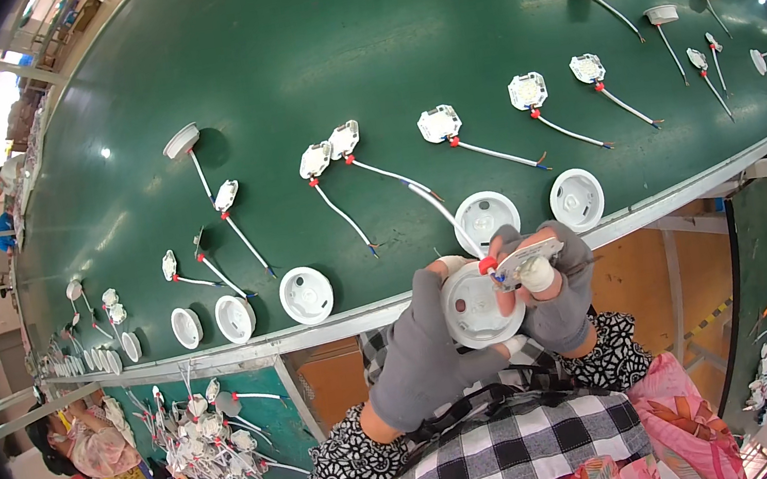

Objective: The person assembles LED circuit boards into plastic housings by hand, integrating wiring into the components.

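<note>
My left hand (423, 347), in a grey glove with bare or wrapped fingertips, is closed round a white round plastic cup (478, 309), its open side facing up. My right hand (556, 294), gloved alike, pinches a small white circuit board (530, 261) tilted above the cup's right rim. A red connector (488, 265) sits at the board's edge, and a white cable (443, 211) runs from there up over the table edge. Beyond my hands two more white cups, one (486, 217) left and one (577, 199) right, stand on the green table.
Several boards with red connectors and white cables, such as one board (439, 124), lie across the green table (326, 42). More cups (306, 295) line its metal front edge (663, 208). A heap of cabled boards (210, 435) covers a lower side table at left. Other people sit at both sides.
</note>
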Demonstrator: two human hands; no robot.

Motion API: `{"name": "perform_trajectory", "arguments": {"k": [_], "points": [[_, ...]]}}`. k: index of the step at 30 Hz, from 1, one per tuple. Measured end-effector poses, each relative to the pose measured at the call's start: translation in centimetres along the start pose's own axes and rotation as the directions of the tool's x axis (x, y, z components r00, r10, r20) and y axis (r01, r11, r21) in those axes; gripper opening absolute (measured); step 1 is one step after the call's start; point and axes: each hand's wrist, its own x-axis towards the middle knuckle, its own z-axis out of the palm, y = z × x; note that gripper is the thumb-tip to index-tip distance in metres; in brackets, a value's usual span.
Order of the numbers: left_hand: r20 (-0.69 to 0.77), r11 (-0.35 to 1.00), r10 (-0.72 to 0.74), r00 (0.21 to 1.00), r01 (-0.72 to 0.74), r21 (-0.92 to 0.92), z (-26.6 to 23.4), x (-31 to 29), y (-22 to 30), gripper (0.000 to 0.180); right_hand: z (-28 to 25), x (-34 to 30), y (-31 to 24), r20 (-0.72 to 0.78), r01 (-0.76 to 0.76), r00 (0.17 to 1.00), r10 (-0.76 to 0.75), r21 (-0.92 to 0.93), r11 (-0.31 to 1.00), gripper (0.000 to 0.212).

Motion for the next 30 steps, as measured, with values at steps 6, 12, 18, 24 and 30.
{"name": "perform_trajectory", "arguments": {"k": [6, 12, 18, 24, 30], "points": [[-0.089, 0.982, 0.174, 0.981, -0.18, -0.064, 1.6, -0.4, -1.1, 0.09, 1.1, -0.1, -0.7, -0.309, -0.238, 0.903, 0.298, 0.217, 0.947, 0.034], [-0.175, 0.978, 0.023, 0.984, -0.059, -0.202, 1.2, -1.1, -2.8, 0.088, -0.9, -0.8, -3.2, 0.111, -0.245, 0.966, 0.234, 0.684, 0.687, 0.021], [-0.396, 0.985, 0.126, 0.91, -0.069, 0.156, 1.7, -1.2, -3.2, 0.086, -4.5, -4.9, -3.0, 0.134, -0.334, 0.939, 0.316, 0.567, 0.753, 0.026], [-0.433, 0.939, 0.227, 0.872, -0.078, 0.334, 2.0, -1.3, -2.9, 0.086, -3.1, -5.7, -2.7, -0.032, -0.475, 0.832, 0.553, 0.474, 0.742, 0.032], [-0.385, 0.831, 0.38, 0.841, -0.127, 0.542, 1.9, -1.4, -2.7, 0.086, 0.9, -2.5, -4.8, -0.102, -0.568, 0.818, 0.566, 0.012, 0.823, 0.025]]}}
